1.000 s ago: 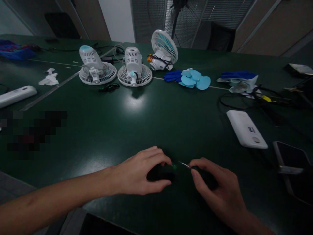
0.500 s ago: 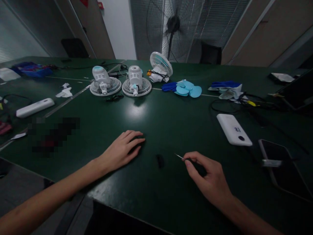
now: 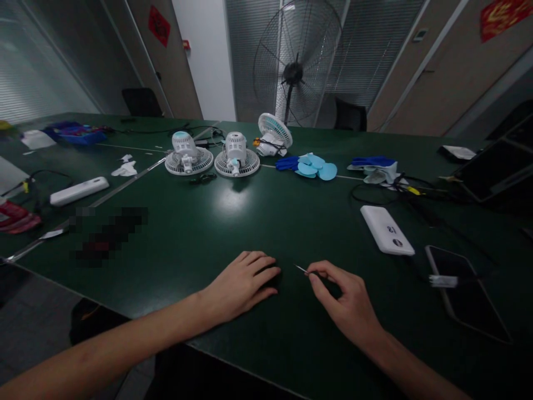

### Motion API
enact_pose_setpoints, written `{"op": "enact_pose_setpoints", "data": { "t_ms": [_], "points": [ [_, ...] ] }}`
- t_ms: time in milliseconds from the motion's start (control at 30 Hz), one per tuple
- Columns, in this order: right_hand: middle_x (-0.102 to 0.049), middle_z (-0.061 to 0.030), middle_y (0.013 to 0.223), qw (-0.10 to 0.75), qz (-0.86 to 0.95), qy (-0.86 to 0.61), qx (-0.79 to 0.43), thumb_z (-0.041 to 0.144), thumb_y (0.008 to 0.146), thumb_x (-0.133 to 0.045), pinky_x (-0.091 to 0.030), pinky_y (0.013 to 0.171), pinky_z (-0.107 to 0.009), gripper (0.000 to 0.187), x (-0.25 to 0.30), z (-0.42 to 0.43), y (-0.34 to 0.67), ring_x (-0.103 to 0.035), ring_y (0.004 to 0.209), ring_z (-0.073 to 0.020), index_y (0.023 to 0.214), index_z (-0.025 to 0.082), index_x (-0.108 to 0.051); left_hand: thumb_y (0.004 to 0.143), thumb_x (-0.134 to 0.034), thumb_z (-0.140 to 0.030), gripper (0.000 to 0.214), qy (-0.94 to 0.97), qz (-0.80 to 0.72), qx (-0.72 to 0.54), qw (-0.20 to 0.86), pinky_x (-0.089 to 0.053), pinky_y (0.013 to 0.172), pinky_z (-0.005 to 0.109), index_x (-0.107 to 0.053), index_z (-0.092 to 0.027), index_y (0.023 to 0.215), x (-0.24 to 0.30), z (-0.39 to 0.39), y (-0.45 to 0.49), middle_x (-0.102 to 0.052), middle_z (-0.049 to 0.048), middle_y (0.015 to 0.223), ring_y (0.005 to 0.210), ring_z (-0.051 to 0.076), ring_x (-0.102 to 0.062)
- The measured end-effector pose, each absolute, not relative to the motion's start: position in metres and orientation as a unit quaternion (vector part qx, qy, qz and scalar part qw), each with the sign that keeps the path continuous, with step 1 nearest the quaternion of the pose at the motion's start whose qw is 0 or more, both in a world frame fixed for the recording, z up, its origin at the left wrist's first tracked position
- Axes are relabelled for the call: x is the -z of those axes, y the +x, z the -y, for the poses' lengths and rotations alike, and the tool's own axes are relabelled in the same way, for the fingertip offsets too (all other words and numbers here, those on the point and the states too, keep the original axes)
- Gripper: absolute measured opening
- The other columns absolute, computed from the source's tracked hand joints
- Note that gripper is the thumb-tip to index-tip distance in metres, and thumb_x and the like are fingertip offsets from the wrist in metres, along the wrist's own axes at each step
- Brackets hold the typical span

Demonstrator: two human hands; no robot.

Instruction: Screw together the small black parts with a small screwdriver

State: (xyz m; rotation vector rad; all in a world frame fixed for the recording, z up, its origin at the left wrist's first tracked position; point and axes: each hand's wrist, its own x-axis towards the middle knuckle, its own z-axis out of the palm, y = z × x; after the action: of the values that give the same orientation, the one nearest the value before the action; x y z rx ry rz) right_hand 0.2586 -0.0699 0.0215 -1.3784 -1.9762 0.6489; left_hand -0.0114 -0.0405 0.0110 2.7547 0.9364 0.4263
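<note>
My left hand [image 3: 244, 282] lies palm down on the green table [image 3: 187, 222], its fingers stretched out and slightly apart. The small black piece seen earlier is now hidden, seemingly beneath these fingers. To its right, my right hand [image 3: 343, 294] pinches a thin screwdriver [image 3: 300, 269] between thumb and forefinger. Only the slim metal shaft shows, pointing left towards my left fingertips without touching them; the hand hides the handle.
Two white fans [image 3: 189, 153] [image 3: 236, 155] lie face down at the back, with a third fan [image 3: 272, 135] behind. Light-blue fan blades [image 3: 317, 166] rest beside blue gloves [image 3: 287, 163]. Rightward are a white power bank [image 3: 387, 229] and a phone [image 3: 468, 291]; a white bar [image 3: 79, 191] sits left.
My left hand has slid right, over the spot where the black piece lay, closer to the screwdriver tip. My right hand keeps its pinch. The head view has tilted up a little.
</note>
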Motion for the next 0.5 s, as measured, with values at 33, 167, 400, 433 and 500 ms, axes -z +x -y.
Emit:
{"op": "enact_pose_setpoints", "data": {
  "t_ms": [33,167,400,433,500],
  "points": [
    [-0.071,-0.0019,0.085,0.314,0.751,-0.522,-0.253,0.033,0.102,-0.052,-0.052,0.066,-0.03,0.02,-0.021,0.07,0.259,-0.07,0.077,-0.0192,0.099,0.021,-0.068,0.106,-0.051,-0.04,0.039,0.933,-0.317,-0.139,0.097,-0.048,0.105,0.047,-0.058,-0.021,0.138,-0.009,0.037,-0.016,-0.061,0.0107,0.14,0.129,0.028,-0.055],
    [-0.071,-0.0015,0.086,0.319,0.746,-0.514,-0.278,0.034,0.102,-0.052,-0.053,0.066,-0.029,0.021,-0.019,0.07,0.26,-0.069,0.077,-0.0183,0.099,0.022,-0.068,0.108,-0.046,-0.041,0.038,0.918,-0.365,-0.144,0.053,-0.047,0.107,0.044,-0.063,-0.021,0.135,-0.001,0.01,-0.056,-0.065,0.0099,0.135,0.122,0.024,-0.062],
    [-0.07,-0.0005,0.086,0.314,0.743,-0.509,-0.299,0.035,0.103,-0.052,-0.051,0.063,-0.028,0.02,-0.016,0.07,0.261,-0.067,0.075,-0.0174,0.101,0.023,-0.068,0.104,-0.042,-0.052,0.05,0.782,-0.607,-0.137,-0.036,-0.047,0.106,0.045,-0.066,-0.018,0.132,0.001,-0.07,-0.192,-0.066,0.0124,0.134,0.12,0.031,-0.062],
    [-0.07,-0.0006,0.086,0.314,0.743,-0.51,-0.299,0.036,0.103,-0.052,-0.051,0.063,-0.028,0.021,-0.015,0.069,0.261,-0.067,0.075,-0.0175,0.101,0.023,-0.068,0.103,-0.042,-0.052,0.051,0.766,-0.628,-0.134,-0.043,-0.046,0.107,0.045,-0.066,-0.017,0.133,0.002,-0.078,-0.209,-0.066,0.013,0.134,0.121,0.031,-0.061],
    [-0.071,-0.0011,0.088,0.313,0.741,-0.513,-0.299,0.036,0.103,-0.052,-0.052,0.064,-0.029,0.021,-0.014,0.069,0.262,-0.068,0.077,-0.018,0.102,0.023,-0.069,0.102,-0.04,-0.052,0.054,0.741,-0.657,-0.128,-0.055,-0.045,0.107,0.045,-0.065,-0.016,0.133,0.004,-0.09,-0.235,-0.066,0.0144,0.134,0.121,0.032,-0.061]
  ]
}}
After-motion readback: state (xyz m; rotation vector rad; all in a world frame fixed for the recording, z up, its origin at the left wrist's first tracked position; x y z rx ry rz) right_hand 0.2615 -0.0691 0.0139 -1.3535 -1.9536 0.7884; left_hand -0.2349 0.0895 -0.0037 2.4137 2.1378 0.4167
